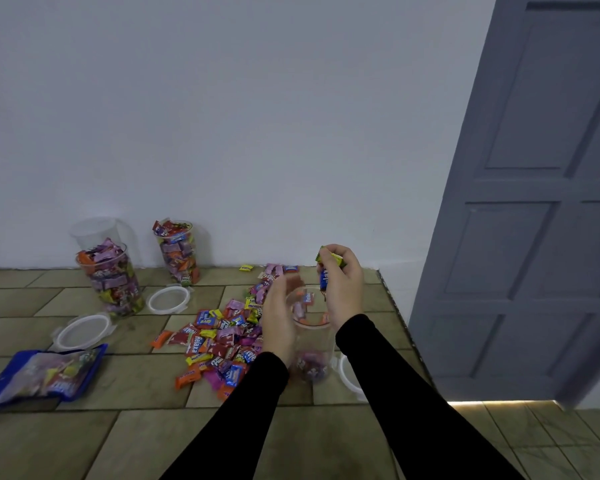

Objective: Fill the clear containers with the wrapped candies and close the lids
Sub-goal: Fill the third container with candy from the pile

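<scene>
Clear container [313,341], upright on tiled floor [84,438], few candies inside. Left hand [280,317] at its nine o'clock, blurred, fingers seemingly loose. Right hand [343,289] at one o'clock, pinching wrapped candies [329,268]. Candy pile [229,337] at nine o'clock.

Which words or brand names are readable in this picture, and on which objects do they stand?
"relaxa": red wrapped candy in the loose pile on the floor.
"mentos", partly cut: yellow candy in the same pile.
Print on the blue bag, the filled containers' candies and the right hand's candies: too blurred.

Grey door [520,202], white wall [222,116]
</scene>
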### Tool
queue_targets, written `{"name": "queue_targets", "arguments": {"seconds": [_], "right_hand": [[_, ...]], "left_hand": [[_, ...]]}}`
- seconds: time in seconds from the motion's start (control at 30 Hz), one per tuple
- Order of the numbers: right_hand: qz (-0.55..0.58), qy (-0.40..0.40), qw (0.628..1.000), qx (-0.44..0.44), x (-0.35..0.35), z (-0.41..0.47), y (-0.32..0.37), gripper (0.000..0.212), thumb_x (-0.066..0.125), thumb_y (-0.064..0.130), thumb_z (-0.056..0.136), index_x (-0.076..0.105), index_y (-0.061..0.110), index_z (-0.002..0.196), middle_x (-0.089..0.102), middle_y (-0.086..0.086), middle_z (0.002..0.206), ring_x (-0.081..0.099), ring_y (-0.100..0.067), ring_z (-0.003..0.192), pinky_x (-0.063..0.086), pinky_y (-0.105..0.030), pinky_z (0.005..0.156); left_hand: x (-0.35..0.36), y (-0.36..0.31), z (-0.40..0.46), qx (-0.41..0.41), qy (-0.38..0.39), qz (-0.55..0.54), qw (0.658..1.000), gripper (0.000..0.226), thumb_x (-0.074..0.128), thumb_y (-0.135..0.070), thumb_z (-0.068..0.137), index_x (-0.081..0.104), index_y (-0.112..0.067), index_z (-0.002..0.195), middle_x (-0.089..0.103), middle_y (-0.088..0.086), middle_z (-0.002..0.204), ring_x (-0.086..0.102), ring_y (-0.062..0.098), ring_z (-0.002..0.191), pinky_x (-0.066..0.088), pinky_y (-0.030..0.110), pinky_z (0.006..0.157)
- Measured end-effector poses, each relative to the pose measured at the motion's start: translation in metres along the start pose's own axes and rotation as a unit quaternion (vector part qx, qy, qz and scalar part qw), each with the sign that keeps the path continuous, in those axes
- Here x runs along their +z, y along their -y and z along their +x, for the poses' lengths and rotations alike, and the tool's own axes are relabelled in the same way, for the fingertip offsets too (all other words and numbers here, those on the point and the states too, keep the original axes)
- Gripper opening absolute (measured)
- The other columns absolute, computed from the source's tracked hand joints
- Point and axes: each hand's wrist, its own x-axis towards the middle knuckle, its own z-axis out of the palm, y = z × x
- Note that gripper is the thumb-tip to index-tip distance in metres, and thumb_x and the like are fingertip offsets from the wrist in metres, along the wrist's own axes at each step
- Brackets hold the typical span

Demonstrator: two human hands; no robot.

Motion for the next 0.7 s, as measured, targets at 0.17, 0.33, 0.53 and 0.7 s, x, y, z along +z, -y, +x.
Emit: {"name": "queue_targets", "arguments": {"seconds": [0.17, 0.33, 0.53, 0.7], "right_hand": [[0.069, 0.053, 0.996, 0.031, -0.001, -0.003, 0.008, 0.012, 0.054, 0.002, 0.092, 0.051, 0.007, 0.081, 0.057, -0.010, 0.068, 0.054, -0.011, 0.045, 0.038, -0.016, 0.042], [0.035, 0.088, 0.995, -0.004, -0.005, 0.000, 0.006, 0.017, 0.052, 0.000, 0.079, 0.050, 0.009, 0.064, 0.073, -0.007, 0.088, 0.062, -0.023, 0.078, 0.044, -0.021, 0.060], [0.061, 0.118, 0.991, 0.002, -0.007, -0.001, 0.005, 0.028, 0.046, 0.010, 0.059, 0.061, 0.006, 0.082, 0.071, -0.016, 0.080, 0.065, -0.024, 0.068, 0.048, -0.020, 0.058], [0.050, 0.140, 0.989, 0.001, -0.008, -0.003, 0.008, 0.031, 0.045, 0.019, 0.083, 0.065, 0.009, 0.104, 0.074, -0.015, 0.095, 0.070, -0.023, 0.085, 0.051, -0.016, 0.063]], "left_hand": [[-0.004, 0.012, 0.000, -0.125, 0.036, -0.051, 0.990, 0.082, 0.024, -0.067, 0.092, 0.069, 0.000, 0.106, 0.071, 0.015, 0.093, 0.063, 0.025, 0.080, 0.052, 0.033, 0.068], [-0.004, 0.014, 0.001, -0.113, 0.025, -0.044, 0.992, 0.091, 0.028, -0.074, 0.082, 0.066, 0.004, 0.109, 0.069, 0.016, 0.094, 0.057, 0.027, 0.081, 0.045, 0.043, 0.080], [-0.004, 0.018, 0.005, -0.131, 0.029, -0.074, 0.988, 0.084, 0.025, -0.065, 0.094, 0.065, 0.007, 0.110, 0.068, 0.023, 0.098, 0.060, 0.029, 0.079, 0.048, 0.038, 0.074], [-0.004, 0.019, 0.006, -0.128, 0.031, -0.084, 0.988, 0.081, 0.025, -0.064, 0.095, 0.067, 0.004, 0.105, 0.069, 0.017, 0.091, 0.060, 0.024, 0.075, 0.046, 0.040, 0.077]]}}
